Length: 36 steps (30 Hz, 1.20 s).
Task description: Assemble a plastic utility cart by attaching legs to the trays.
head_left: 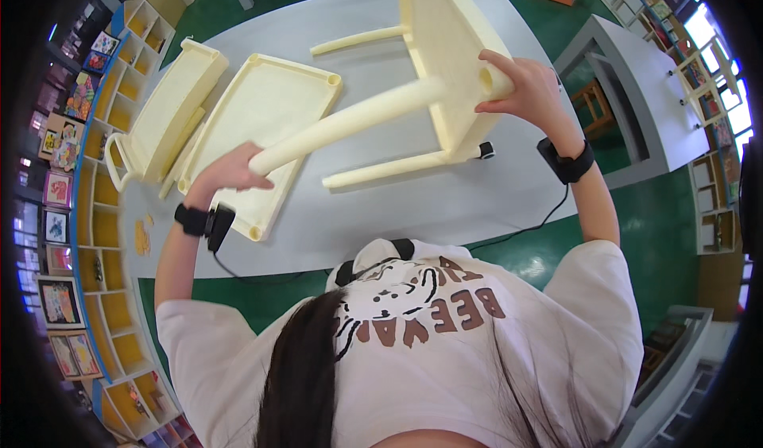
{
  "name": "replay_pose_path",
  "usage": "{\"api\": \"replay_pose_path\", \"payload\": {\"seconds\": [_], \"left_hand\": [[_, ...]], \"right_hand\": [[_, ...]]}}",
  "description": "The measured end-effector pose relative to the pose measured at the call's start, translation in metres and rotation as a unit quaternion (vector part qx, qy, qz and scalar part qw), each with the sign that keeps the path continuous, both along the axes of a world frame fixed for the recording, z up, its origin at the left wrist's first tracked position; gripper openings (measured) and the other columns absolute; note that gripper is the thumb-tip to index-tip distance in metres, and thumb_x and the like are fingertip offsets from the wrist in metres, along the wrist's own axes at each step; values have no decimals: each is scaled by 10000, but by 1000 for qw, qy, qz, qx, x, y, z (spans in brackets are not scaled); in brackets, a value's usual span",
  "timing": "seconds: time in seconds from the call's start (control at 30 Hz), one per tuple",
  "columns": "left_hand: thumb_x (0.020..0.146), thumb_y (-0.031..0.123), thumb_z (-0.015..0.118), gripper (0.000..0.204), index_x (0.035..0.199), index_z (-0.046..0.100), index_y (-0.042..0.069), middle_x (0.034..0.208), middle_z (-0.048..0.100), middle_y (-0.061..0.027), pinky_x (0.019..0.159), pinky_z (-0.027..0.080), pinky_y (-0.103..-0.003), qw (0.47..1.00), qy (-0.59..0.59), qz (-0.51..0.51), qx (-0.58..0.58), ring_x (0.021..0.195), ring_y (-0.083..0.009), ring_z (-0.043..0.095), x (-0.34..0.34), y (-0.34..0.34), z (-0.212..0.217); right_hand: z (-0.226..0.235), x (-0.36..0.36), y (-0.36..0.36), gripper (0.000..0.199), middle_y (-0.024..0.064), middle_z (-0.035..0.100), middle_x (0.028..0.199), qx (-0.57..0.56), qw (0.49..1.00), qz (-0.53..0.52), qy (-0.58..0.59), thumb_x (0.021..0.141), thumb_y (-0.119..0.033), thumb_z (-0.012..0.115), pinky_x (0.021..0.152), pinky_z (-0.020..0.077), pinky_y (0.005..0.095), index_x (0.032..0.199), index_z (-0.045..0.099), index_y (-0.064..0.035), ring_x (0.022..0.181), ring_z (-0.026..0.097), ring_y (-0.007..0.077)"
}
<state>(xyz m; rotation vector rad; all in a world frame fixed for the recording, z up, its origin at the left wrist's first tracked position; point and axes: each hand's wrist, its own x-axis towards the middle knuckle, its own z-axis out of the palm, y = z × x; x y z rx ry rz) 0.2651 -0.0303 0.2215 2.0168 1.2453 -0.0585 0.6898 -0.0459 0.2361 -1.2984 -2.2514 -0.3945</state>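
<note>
A cream plastic tabletop [453,46] stands on its side on the grey table, its underside with the legs facing left. My right hand [524,86] grips its near corner, beside a round socket. My left hand [237,168] is closed around the free end of a thick cream table leg [342,126], which reaches across to that corner. Two more legs stick out from the tabletop: a far leg [358,40] and a lower leg [385,171]. Whether the held leg sits in a socket, I cannot tell.
Left of my work, a second cream panel [274,106] with round corner sockets lies on the grey table [373,233]. Beside it rest a curved cream piece [171,106] and a loop-shaped part [115,162]. Shelves [107,245] line the left wall. Another grey table [636,90] stands at right.
</note>
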Motion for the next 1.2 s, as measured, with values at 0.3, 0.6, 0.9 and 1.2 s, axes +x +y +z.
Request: {"api": "replay_pose_path", "payload": {"seconds": [0.3,0.6,0.9,1.2], "left_hand": [[660,266,611,417,897,510,-63,702,556,-233,539,434,-382,949,50,160,266,615,-345,552,-68,-4,-121],[754,239,539,321,867,391,-22,786,531,-243,619,411,-447,906,78,297,291,747,-393,520,-66,-1,-211],[723,205,571,294,870,430,-7,906,479,-176,700,408,-419,899,182,226,329,861,-337,440,-67,26,-241],[730,234,541,411,1070,400,51,1043,394,-138,756,336,-487,896,210,272,281,983,-320,370,-49,20,-234]], "right_hand": [[5,-4,-4,597,78,548,657,-68,997,-27,-18,510,-378,730,583,405,307,1024,510,-167,628,528,235],[0,-4,-2,621,53,523,573,-2,1000,-3,-14,458,-447,718,498,381,309,991,528,-190,538,514,227],[3,-8,-6,606,41,515,575,4,1000,22,5,477,-460,707,500,378,301,986,526,-185,537,513,213],[-1,-3,-5,647,60,504,588,-14,999,-22,-24,483,-443,710,535,377,306,1036,516,-170,564,504,219]]}}
